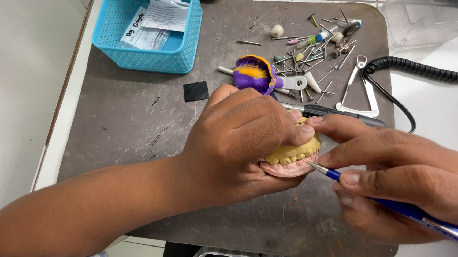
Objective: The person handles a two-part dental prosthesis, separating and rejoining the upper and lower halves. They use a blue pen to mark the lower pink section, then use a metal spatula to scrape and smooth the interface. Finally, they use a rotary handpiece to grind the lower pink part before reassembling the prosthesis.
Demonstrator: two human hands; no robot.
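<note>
My left hand (pixel 240 141) is closed around a yellow dental cast (pixel 293 153) with a pink base, holding it just above the dark grey mat (pixel 127 130). My right hand (pixel 404 178) grips a blue pencil-like tool (pixel 407 212) whose metal tip touches the lower edge of the cast on its right side. My right forefinger reaches over to the top of the cast. Most of the cast is hidden under my left fingers.
A blue plastic basket (pixel 178 51) with papers stands at the back left. Behind my hands lie a purple and yellow impression tray (pixel 254 73), several loose burs (pixel 314 47), a metal caliper (pixel 363 89), a black handpiece (pixel 341 112) and its coiled cord (pixel 423 69).
</note>
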